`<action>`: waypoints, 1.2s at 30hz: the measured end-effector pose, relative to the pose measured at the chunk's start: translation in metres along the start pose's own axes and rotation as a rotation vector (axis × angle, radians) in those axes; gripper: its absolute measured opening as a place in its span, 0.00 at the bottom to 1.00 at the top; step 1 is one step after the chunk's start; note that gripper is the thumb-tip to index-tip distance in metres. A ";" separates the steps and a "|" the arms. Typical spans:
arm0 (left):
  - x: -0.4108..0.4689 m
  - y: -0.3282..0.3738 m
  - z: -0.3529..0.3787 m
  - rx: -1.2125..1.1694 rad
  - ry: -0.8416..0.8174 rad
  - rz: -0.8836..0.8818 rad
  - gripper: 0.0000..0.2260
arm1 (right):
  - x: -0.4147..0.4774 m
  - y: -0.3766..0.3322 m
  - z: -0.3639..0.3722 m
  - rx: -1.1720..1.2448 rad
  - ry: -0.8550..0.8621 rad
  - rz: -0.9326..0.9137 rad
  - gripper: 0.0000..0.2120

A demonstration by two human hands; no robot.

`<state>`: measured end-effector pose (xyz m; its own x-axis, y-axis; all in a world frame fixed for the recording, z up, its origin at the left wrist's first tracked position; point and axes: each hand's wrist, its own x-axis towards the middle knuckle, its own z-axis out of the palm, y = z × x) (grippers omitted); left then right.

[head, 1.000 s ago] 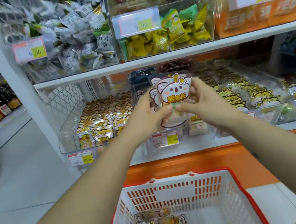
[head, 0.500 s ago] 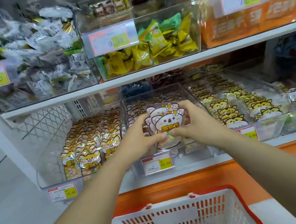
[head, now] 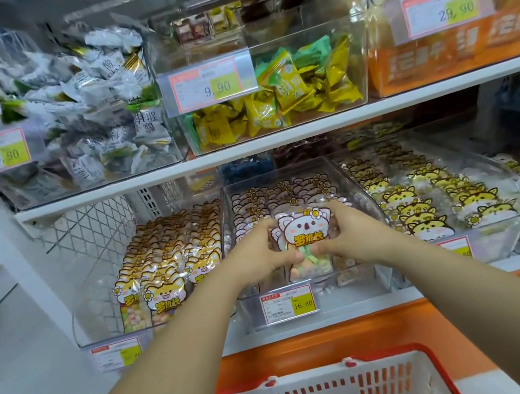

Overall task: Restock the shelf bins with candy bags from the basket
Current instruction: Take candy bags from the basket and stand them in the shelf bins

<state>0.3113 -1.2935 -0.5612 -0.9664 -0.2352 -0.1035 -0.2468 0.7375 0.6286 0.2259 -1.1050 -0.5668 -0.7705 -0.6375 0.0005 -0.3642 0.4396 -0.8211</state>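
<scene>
Step in hand: placing one candy bag (head: 304, 230) into the middle bin (head: 348, 297); by my reading this is the final seating at the front of the row.
Left hand (head: 256, 253): grasps the bag's left edge, fingers curled behind it, thumb at the front.
Right hand (head: 353, 234): grasps the bag's right edge in the same way, so the bag sits pinched between the two hands.
Where the bag is: between both hands, inside the bin's front end and just above its price tag (head: 288, 302). Whether its bottom touches the bin floor I cannot tell.
Which way it points: koala head up, clear candy window down, printed face towards the person.
Long axis: upright, roughly vertical, matching the stocked koala bags (head: 271, 195) just beyond the fingertips.
Next move calls for: pressing the bag back against that row, then letting go with both hands without tipping it forward.
After that: reaching down to the basket (head: 388, 353) below the forearms; its contents lie out of view.
</scene>
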 end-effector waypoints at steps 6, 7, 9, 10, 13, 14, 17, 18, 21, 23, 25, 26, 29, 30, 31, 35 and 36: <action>-0.001 -0.011 0.016 0.166 -0.107 -0.091 0.41 | 0.000 0.012 0.011 -0.318 -0.059 0.077 0.26; 0.000 -0.013 0.014 0.166 -0.120 -0.121 0.43 | 0.001 0.012 0.011 -0.338 -0.064 0.072 0.25; 0.000 -0.012 0.008 0.144 -0.159 -0.178 0.44 | -0.001 0.007 0.007 -0.322 -0.092 0.063 0.23; 0.000 -0.011 0.003 0.113 -0.184 -0.203 0.44 | -0.002 0.003 0.004 -0.313 -0.119 0.062 0.25; -0.003 -0.003 -0.005 -0.133 -0.250 -0.262 0.41 | -0.003 -0.003 0.000 -0.334 -0.185 0.048 0.41; -0.005 -0.002 -0.005 -0.196 -0.259 -0.266 0.40 | -0.004 -0.005 0.001 -0.337 -0.195 0.044 0.45; -0.008 -0.003 -0.004 -0.282 -0.257 -0.267 0.42 | -0.008 -0.009 0.001 -0.315 -0.246 0.041 0.49; -0.009 -0.004 -0.003 -0.285 -0.251 -0.258 0.44 | -0.008 -0.011 0.001 -0.301 -0.257 0.028 0.47; -0.011 -0.009 0.001 -0.284 -0.216 -0.229 0.51 | -0.008 -0.015 0.001 -0.243 -0.254 -0.013 0.35; -0.011 -0.010 0.004 -0.328 -0.187 -0.230 0.55 | -0.005 -0.014 0.006 -0.221 -0.226 -0.024 0.27; -0.008 -0.012 0.007 -0.337 -0.158 -0.241 0.60 | -0.003 -0.009 0.013 -0.227 -0.174 -0.039 0.24; -0.005 -0.014 0.009 -0.325 -0.150 -0.250 0.62 | -0.003 -0.007 0.016 -0.231 -0.149 -0.050 0.25; -0.006 -0.010 0.010 -0.351 -0.159 -0.274 0.58 | -0.004 0.000 0.026 -0.280 -0.075 -0.074 0.28; -0.008 -0.006 0.011 -0.374 -0.155 -0.267 0.52 | -0.004 0.001 0.027 -0.301 -0.047 -0.070 0.28; -0.010 -0.004 0.013 -0.366 -0.146 -0.256 0.46 | -0.003 0.004 0.027 -0.312 -0.023 -0.059 0.28; -0.013 -0.003 0.016 -0.191 -0.110 -0.206 0.35 | -0.003 0.003 0.019 -0.226 -0.044 -0.009 0.27; -0.012 -0.006 0.013 -0.177 -0.121 -0.202 0.37 | -0.005 0.000 0.015 -0.217 -0.074 -0.003 0.27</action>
<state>0.3238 -1.2867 -0.5738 -0.9030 -0.2811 -0.3248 -0.4292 0.5587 0.7097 0.2375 -1.1117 -0.5754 -0.7319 -0.6799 -0.0456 -0.4766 0.5585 -0.6790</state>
